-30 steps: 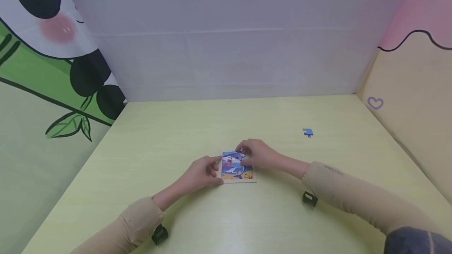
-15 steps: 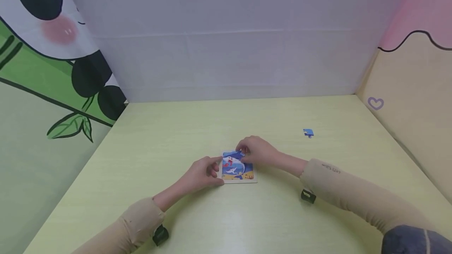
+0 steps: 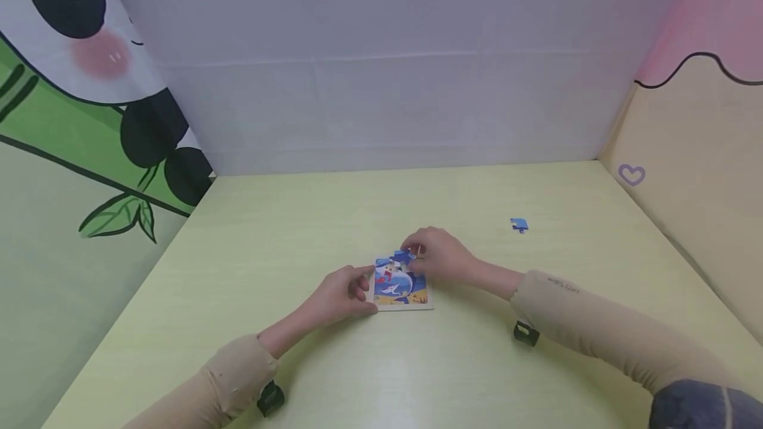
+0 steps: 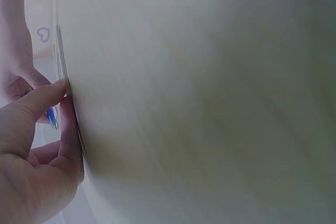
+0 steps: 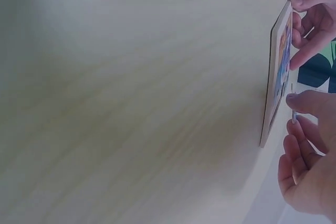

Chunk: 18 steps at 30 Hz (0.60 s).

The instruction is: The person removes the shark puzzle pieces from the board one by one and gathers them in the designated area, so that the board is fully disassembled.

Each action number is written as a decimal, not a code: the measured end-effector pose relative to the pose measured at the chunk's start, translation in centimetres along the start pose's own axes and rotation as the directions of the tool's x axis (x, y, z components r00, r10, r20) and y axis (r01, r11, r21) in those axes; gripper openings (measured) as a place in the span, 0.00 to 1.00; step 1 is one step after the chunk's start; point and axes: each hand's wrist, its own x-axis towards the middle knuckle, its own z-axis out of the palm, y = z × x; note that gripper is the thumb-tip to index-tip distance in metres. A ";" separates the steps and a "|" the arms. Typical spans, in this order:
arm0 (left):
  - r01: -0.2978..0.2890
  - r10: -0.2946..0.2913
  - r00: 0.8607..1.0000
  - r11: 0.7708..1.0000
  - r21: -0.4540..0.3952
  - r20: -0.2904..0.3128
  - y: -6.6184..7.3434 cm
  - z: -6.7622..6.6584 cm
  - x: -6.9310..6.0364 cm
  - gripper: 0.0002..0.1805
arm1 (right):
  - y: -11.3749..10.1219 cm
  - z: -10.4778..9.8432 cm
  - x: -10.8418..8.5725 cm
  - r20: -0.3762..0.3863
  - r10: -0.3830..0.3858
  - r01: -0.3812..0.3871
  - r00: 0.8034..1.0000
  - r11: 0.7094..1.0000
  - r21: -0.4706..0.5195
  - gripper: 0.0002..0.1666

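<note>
A small square jigsaw puzzle [image 3: 393,290] with a pale frame and a sea-animal picture lies on the table in the head view. My left hand [image 3: 342,293] holds its left edge, index finger at the far corner and thumb at the near one. Between the thumb and fingers of my right hand [image 3: 441,255] is a blue jigsaw piece [image 3: 403,256], pinched over the far part of the puzzle. Edge-on in the right wrist view, that piece [image 5: 294,113] stands apart from the board [image 5: 274,77]. The right hand hides the puzzle's far right corner.
Another blue jigsaw piece [image 3: 519,225] lies alone on the table [image 3: 286,217], farther back and to the right. A pale wall [image 3: 381,104] rises behind the table, with printed panels at both sides.
The blue piece in my right hand has come up from the puzzle and shifted slightly toward the back. The right hand moved with it; my left hand stayed on the puzzle's edge.
</note>
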 end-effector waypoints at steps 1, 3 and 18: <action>0.001 -0.001 1.000 1.000 0.000 0.000 0.0 0.0 0.0 0.42 | 0.1 -0.1 0.0 -0.005 0.006 -0.006 1.000 1.000 0.002 0.18; 0.000 0.000 1.000 1.000 0.002 -0.002 0.0 0.0 0.0 0.42 | 0.5 -0.4 -0.1 -0.012 0.014 -0.014 1.000 1.000 0.006 0.18; -0.020 0.020 1.000 1.000 0.004 -0.007 -0.1 0.1 0.0 0.42 | 6.6 -2.9 0.1 -0.099 0.055 -0.061 0.994 0.996 -0.059 0.19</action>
